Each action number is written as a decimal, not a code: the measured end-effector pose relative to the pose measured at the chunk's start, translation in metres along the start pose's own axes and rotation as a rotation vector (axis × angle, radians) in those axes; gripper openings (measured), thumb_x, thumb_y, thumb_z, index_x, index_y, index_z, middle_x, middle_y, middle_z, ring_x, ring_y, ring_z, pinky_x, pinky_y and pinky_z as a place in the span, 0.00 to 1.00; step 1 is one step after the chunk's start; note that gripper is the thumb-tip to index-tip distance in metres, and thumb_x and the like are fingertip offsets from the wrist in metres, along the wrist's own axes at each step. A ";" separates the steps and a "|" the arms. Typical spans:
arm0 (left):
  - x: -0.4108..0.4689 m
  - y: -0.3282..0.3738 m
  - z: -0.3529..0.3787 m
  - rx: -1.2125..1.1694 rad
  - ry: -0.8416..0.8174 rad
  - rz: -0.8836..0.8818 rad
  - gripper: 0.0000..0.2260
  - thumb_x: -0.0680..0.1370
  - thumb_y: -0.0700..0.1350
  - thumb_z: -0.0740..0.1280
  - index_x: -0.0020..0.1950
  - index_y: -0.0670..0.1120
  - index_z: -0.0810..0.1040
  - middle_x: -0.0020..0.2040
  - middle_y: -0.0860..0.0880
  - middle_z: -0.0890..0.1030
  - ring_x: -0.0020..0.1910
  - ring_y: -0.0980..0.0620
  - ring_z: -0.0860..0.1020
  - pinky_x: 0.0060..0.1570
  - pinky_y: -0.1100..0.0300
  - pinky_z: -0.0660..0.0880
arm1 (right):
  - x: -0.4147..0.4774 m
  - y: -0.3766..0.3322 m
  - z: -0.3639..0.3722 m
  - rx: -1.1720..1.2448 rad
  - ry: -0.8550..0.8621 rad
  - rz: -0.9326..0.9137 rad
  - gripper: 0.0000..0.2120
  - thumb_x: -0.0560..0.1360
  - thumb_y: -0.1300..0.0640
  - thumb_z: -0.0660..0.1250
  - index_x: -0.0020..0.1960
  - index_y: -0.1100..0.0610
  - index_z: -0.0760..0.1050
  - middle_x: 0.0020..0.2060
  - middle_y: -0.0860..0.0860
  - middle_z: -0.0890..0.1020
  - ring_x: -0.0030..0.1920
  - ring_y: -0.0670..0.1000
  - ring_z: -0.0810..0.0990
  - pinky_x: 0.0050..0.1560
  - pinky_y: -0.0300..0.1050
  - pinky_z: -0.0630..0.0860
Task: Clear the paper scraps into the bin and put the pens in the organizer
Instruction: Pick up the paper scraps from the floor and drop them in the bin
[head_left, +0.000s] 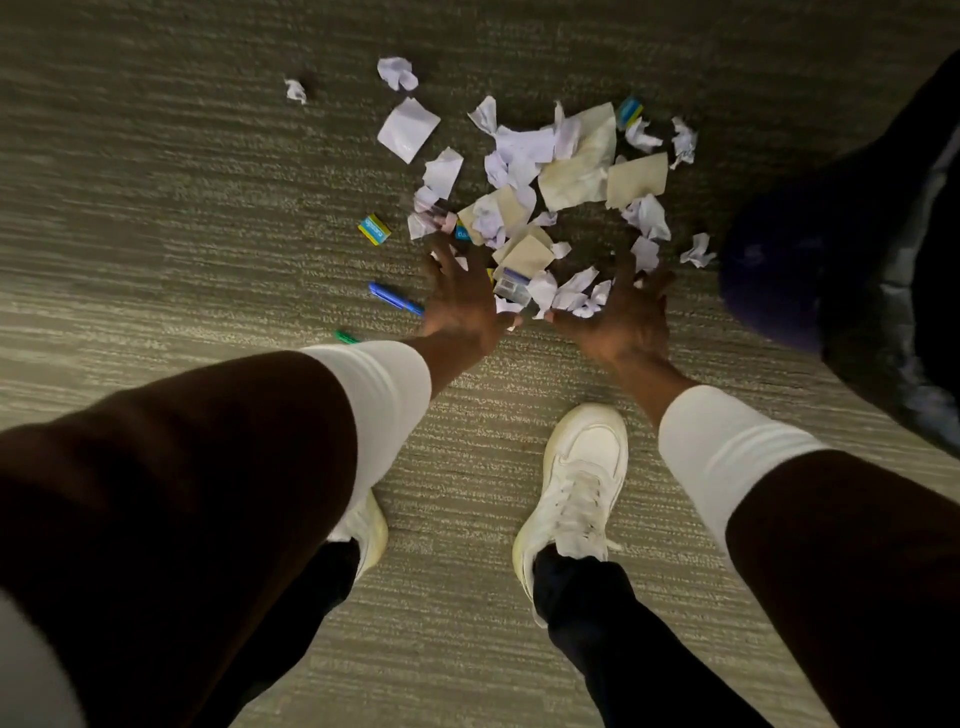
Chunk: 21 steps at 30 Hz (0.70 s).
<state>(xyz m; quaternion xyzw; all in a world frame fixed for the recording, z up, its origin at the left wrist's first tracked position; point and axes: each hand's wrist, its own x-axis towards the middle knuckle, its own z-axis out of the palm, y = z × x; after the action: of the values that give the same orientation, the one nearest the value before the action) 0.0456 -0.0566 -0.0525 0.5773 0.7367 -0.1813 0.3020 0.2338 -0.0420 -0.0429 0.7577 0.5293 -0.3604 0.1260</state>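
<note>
A heap of white and beige paper scraps (550, 176) lies scattered on the carpet ahead of me. My left hand (460, 301) is spread open at the heap's near left edge, fingers down among the scraps. My right hand (621, 312) is spread open at the near right edge, with small white scraps (571, 293) lying between the two hands. A blue pen (395, 299) lies on the carpet just left of my left hand. The tip of a green pen (345, 336) shows beside my left sleeve. No bin or organizer is clearly in view.
Small blue-and-yellow boxes (375, 229) lie among and beside the scraps, and a small clear item (511, 291) rests between my hands. A dark bulky object (841, 249) stands at the right. My white shoes (576, 483) stand on the striped carpet below the hands.
</note>
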 end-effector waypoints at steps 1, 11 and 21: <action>0.002 0.003 0.005 -0.013 0.034 -0.016 0.51 0.72 0.66 0.75 0.82 0.44 0.51 0.82 0.32 0.51 0.81 0.29 0.55 0.71 0.35 0.69 | 0.003 -0.001 0.004 0.003 0.019 -0.024 0.60 0.62 0.28 0.78 0.82 0.43 0.49 0.80 0.69 0.51 0.78 0.71 0.62 0.66 0.63 0.75; 0.004 -0.008 0.014 -0.134 0.110 0.213 0.22 0.80 0.33 0.64 0.74 0.45 0.70 0.79 0.37 0.59 0.73 0.35 0.66 0.69 0.45 0.72 | 0.015 -0.026 0.025 -0.138 0.100 -0.389 0.34 0.76 0.52 0.74 0.79 0.47 0.64 0.75 0.62 0.63 0.67 0.64 0.76 0.64 0.53 0.78; -0.053 0.015 -0.054 -0.291 0.084 0.128 0.13 0.77 0.34 0.70 0.61 0.41 0.81 0.67 0.39 0.73 0.57 0.37 0.81 0.62 0.46 0.78 | -0.043 -0.023 -0.029 0.194 0.254 -0.153 0.12 0.74 0.64 0.72 0.57 0.57 0.84 0.55 0.58 0.84 0.53 0.58 0.83 0.48 0.37 0.70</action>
<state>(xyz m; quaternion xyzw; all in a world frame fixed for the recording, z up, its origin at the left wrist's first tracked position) 0.0556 -0.0589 0.0240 0.5804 0.7286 -0.0288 0.3625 0.2176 -0.0467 0.0114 0.7634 0.5597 -0.3196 -0.0433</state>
